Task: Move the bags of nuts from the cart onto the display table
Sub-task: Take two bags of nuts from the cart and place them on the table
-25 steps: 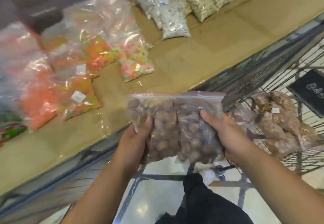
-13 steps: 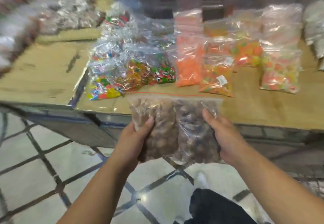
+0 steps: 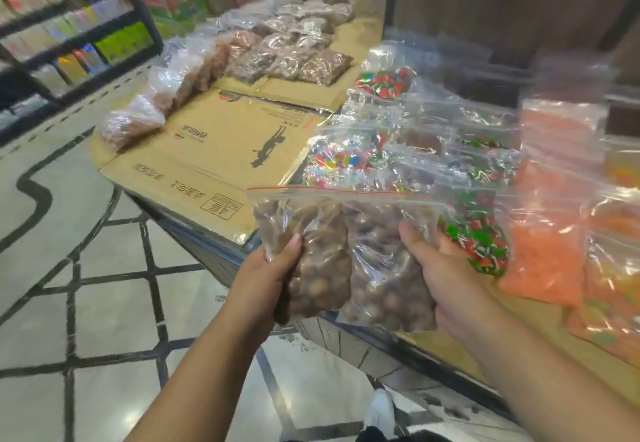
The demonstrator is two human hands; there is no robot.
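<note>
The left hand (image 3: 273, 279) and right hand (image 3: 446, 275) each grip a side of the bags of nuts (image 3: 346, 251), held up over the near edge of the display table (image 3: 211, 251). Neither clear bag shows a label. The cardboard (image 3: 214, 151) lining the table carries upside-down Chinese print, a boxed mark beginning with "4" and a dark figure silhouette.

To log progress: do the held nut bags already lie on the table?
No, left hand and right hand hold the nut bags off the table.
</note>
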